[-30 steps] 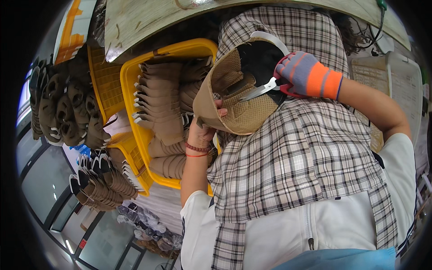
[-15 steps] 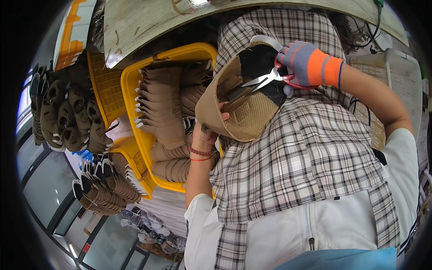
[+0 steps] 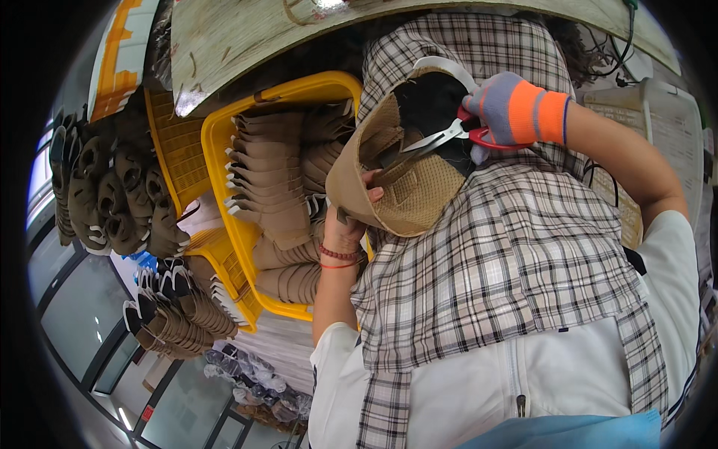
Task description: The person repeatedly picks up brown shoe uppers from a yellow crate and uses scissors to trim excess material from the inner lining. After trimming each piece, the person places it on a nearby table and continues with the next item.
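A brown shoe upper [image 3: 351, 179], with tan mesh lining and a white edge at its far end, rests over my lap. My bare left hand [image 3: 353, 221] grips its near-left side, fingertips curled over onto the lining. In my right hand [image 3: 499, 108], which wears a grey and orange glove, is a pair of scissors [image 3: 441, 137] with red handles. Their blades point left into the opening of the upper and look nearly closed, at a fold of the lining. The blade tips are partly lost against the brown material.
Beside my left arm stands a yellow basket [image 3: 217, 161] stacked with brown uppers [image 3: 269, 172]. More uppers [image 3: 176, 314] and dark brown shoes [image 3: 112, 187] sit farther left. A worn tabletop [image 3: 247, 45] spans the far side. A pale plastic crate [image 3: 666, 112] is at the right.
The scissor blades have come together, having been apart half a second ago. My right hand has shifted very slightly; my left keeps its grip on the upper.
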Demonstrator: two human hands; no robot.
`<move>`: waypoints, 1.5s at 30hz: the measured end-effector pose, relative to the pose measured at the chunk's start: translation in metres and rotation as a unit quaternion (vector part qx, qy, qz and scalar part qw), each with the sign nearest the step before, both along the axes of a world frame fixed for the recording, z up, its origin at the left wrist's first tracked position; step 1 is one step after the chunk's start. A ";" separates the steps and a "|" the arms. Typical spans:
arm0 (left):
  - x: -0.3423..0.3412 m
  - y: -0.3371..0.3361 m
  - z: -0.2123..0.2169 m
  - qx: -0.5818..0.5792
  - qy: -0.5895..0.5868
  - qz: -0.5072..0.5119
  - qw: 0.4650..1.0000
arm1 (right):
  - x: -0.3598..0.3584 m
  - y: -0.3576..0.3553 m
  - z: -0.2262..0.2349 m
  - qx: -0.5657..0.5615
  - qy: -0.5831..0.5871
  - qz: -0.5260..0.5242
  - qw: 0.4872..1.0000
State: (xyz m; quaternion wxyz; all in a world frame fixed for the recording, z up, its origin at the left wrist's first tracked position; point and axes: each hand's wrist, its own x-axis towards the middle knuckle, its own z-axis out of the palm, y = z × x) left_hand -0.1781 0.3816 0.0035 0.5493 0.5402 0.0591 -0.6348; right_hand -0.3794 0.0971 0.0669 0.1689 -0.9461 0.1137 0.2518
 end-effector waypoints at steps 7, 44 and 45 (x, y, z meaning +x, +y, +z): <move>-0.001 -0.003 0.001 -0.006 0.016 -0.005 1.000 | 0.016 0.017 0.004 0.012 -0.028 0.012 0.999; 0.007 -0.032 -0.006 -0.220 -0.166 0.104 0.956 | 0.052 -0.028 0.001 0.338 0.297 -0.040 0.892; 0.013 -0.028 -0.017 -0.245 -0.134 0.108 0.954 | 0.057 -0.028 -0.003 0.347 0.306 -0.028 0.886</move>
